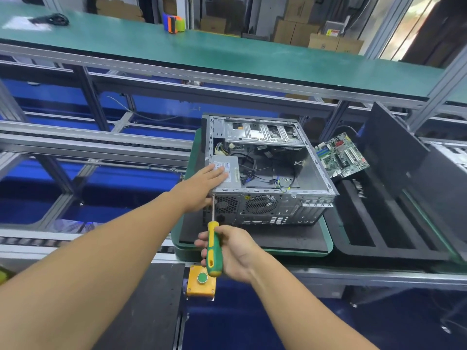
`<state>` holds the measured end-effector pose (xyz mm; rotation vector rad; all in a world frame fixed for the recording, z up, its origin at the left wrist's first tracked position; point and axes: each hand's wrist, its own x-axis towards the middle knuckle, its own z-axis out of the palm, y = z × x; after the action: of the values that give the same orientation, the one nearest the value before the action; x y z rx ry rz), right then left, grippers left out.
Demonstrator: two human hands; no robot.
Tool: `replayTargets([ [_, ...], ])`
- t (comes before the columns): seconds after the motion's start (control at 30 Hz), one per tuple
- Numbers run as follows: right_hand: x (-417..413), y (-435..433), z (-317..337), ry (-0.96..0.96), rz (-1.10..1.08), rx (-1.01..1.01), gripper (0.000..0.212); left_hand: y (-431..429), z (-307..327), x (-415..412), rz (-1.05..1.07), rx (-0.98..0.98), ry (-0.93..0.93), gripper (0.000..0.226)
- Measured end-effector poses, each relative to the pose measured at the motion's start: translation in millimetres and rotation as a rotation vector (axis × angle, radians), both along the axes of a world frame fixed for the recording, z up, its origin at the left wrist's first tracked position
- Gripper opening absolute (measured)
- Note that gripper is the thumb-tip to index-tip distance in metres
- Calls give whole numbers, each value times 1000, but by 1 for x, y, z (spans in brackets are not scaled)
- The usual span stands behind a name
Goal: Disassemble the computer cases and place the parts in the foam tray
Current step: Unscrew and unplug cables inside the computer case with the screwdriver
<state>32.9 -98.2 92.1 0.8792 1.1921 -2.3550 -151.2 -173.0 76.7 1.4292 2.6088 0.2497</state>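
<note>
Right of case [265,200], motherboard [341,155] on foam tray [379,223]; left hand [202,185] flat atop case, right hand [233,251] grips screwdriver [213,248].

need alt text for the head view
Right hand holds a green screwdriver against the rear of an open computer case; left hand rests flat on its power supply. A motherboard rests on the foam tray beside it.
</note>
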Motion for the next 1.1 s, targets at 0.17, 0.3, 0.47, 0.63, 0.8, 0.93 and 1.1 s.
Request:
replayTargets([
  [0.17, 3, -4, -10, 29, -52, 277, 15, 1, -1, 1, 2, -14, -2, 85],
  [0.3, 1, -4, -6, -29, -30, 132, 19, 1, -2, 0, -4, -11, 5, 85],
  [0.47, 4, 2, -8, 6, -22, 26, 29, 2, -3, -1, -4, -9, 7, 83],
  [0.63, 5, -1, -15, 27, -80, 240, 15, 1, -2, 1, 5, -2, -2, 84],
  [0.8, -1, 1, 1, -20, 24, 29, 30, 1, -1, 5, 0, 21, -8, 82],
  [0.93, 3, -3, -4, 42, -23, 101, 20, 1, 1, 5, 4, 15, -8, 81],
  [1.1, 3, -4, -7, 32, -73, 191, 21, 0, 3, 8, 8, -7, -19, 83],
])
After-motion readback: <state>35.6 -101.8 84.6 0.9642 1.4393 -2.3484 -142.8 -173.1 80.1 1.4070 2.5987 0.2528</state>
